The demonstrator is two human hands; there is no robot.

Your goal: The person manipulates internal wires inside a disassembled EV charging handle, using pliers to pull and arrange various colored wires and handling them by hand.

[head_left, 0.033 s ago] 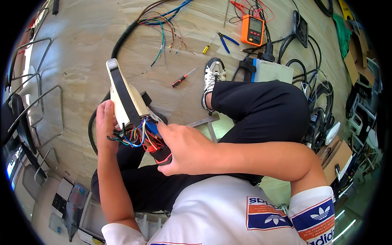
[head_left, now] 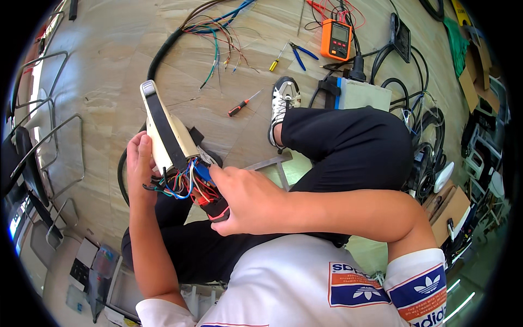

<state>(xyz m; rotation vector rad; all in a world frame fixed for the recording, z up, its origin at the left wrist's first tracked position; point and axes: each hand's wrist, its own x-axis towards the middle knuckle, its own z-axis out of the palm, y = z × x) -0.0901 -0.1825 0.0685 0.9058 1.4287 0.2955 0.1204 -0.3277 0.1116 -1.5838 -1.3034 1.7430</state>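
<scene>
A cream-coloured handle-shaped housing (head_left: 169,133) with a black strip along its top lies tilted over my lap. Its near end is open, and a bundle of thin coloured wires (head_left: 182,182) spills out. My left hand (head_left: 140,166) is closed against the housing's left side, thumb up; some of its fingers are hidden. Beside the wires, my right hand (head_left: 250,199) is closed around a tool with red-and-black grips (head_left: 218,209); its working end is hidden among the wires. A blue part (head_left: 203,172) sits by my right index finger.
On the floor ahead lie a red-and-black screwdriver (head_left: 238,109), a yellow screwdriver (head_left: 274,64), blue-handled pliers (head_left: 299,57) and an orange meter (head_left: 336,40). A thick black cable (head_left: 159,57) ends in splayed wires. At right stands a grey box (head_left: 364,94) among cables; metal-framed chairs (head_left: 81,147) are at left.
</scene>
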